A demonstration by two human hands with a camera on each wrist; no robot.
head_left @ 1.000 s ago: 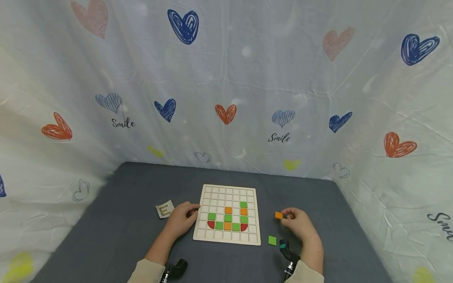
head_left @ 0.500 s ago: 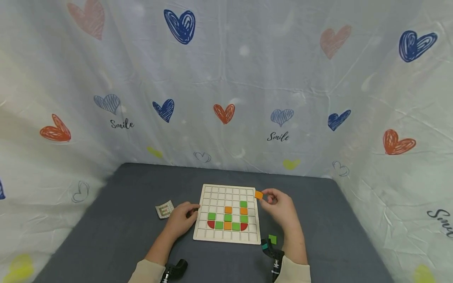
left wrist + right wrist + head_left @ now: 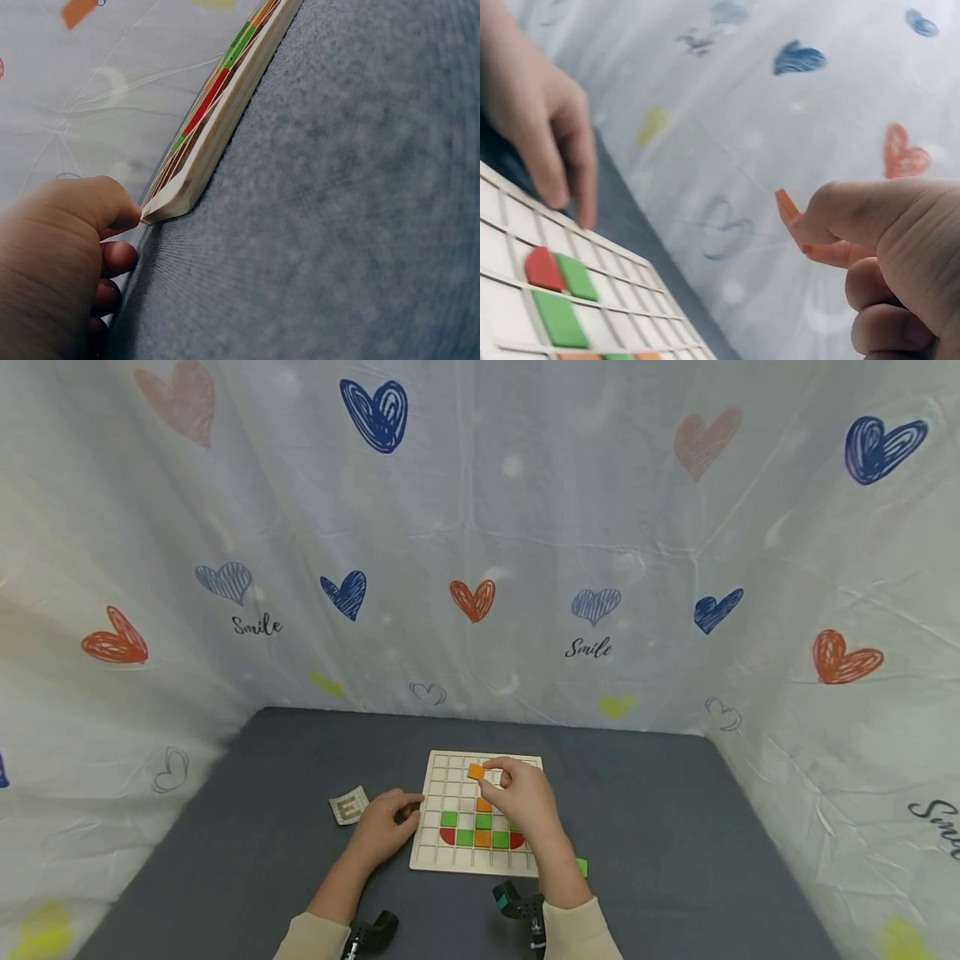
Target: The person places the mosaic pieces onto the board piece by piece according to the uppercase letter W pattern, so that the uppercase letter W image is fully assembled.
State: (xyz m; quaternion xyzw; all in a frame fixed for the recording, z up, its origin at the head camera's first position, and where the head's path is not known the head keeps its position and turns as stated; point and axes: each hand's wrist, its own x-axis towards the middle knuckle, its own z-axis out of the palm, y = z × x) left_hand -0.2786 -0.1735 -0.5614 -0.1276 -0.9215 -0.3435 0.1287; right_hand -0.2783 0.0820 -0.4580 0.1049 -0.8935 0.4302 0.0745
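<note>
Right hand (image 3: 900, 262): pinches an orange tile (image 3: 789, 214) at its fingertips, up in the air.
Left hand (image 3: 544, 120): fingers rest at the board's edge.
Board (image 3: 510, 300): a white grid — a red piece (image 3: 541, 268) touches green squares (image 3: 559, 319).

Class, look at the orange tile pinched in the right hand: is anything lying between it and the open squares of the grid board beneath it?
Nothing visible does. The right hand holds the orange tile over bare upper squares of the grid board; placed tiles lie lower down.
</note>
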